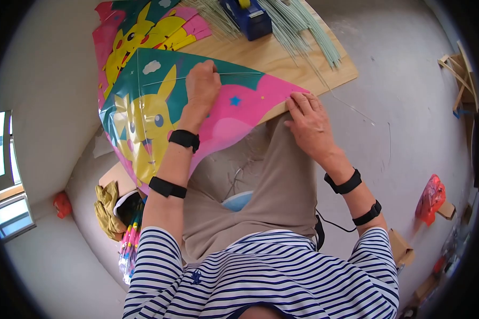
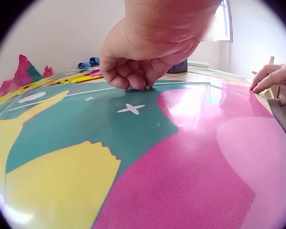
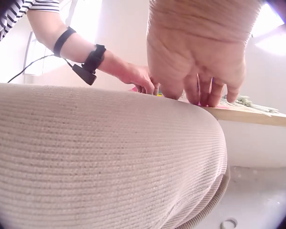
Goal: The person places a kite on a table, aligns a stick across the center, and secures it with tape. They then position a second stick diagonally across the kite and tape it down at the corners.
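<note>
A kite sail (image 1: 229, 114) printed in teal, pink and yellow with a cartoon figure lies over the board's near edge. Along its teal part runs a thin pale rod (image 1: 162, 81). My left hand (image 1: 202, 85) has curled fingers down on the sail and pinches the rod; in the left wrist view the rod (image 2: 186, 84) comes out on both sides of the left hand (image 2: 138, 52). At the sail's pink right corner, my right hand (image 1: 311, 125) rests with fairly straight fingers on the tip. In the right wrist view, the right hand's fingertips (image 3: 214, 98) meet the board's edge.
The wooden board (image 1: 335, 77) carries bundles of thin pale rods (image 1: 298, 32), a blue tape dispenser (image 1: 253, 18) and more printed sails (image 1: 143, 32). One loose rod reaches past the board's right edge. Below the sail are the person's knees. A red bag (image 1: 431, 196) lies at the right.
</note>
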Motion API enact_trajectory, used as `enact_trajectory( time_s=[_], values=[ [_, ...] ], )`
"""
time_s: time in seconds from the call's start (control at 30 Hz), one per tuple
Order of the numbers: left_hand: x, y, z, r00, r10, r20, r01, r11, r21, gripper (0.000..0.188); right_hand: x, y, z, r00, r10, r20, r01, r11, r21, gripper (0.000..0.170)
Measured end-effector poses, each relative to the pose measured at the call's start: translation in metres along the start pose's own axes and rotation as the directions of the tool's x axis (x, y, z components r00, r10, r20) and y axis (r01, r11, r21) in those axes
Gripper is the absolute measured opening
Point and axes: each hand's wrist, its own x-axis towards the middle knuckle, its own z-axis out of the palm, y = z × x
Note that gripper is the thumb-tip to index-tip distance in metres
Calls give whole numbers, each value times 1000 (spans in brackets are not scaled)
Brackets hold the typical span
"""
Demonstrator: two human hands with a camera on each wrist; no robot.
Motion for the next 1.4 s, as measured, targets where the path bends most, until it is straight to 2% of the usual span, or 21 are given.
enact_trajectory(
  time_s=[0.07, 0.17, 0.27, 0.37, 0.57, 0.77, 0.87, 0.97, 1.17, 1.4],
  values=[
    [2, 0, -1, 1000, 8, 8, -7, 1000, -14, 10, -2, -1, 1, 1000, 10, 6, -10, 1000, -7, 54],
    [-1, 0, -8, 1000, 20, 19, -21, 998, 64, 8, -2, -3, 1, 1000, 20, 15, -20, 999, -33, 55],
    [-2, -6, -7, 999, 40, -2, -40, 999, 31, 7, -3, -5, 4, 999, 37, 14, -36, 998, -57, 56],
    [2, 4, -5, 999, -30, 24, 26, 991, 133, 9, -5, -7, 6, 998, 60, 2, -60, 997, -52, 56],
    [-1, 5, 2, 999, 29, 13, -31, 975, 218, 19, -5, -8, 5, 997, 81, -6, -81, 996, -47, 57],
    [-5, 17, 5, 1000, 22, -21, -18, 985, 170, 18, -8, -9, 9, 997, 74, -27, -76, 994, -77, 58],
    [-6, 39, 13, 999, -31, -30, 34, 995, 90, 14, -9, -8, 10, 997, 74, -30, -76, 994, -81, 58],
    [-5, 58, 17, 1000, -18, -22, 20, 996, 86, 15, -9, -8, 11, 996, 77, -39, -80, 994, -78, 58],
    [-9, 54, 15, 999, 33, -42, -29, 997, 72, 13, -11, -4, 8, 989, 131, -65, -135, 988, -72, 53],
    [-8, 48, 16, 993, 114, -29, -107, 978, 177, 11, -15, 5, 5, 977, 177, -123, -191, 975, -117, 50]
  ],
)
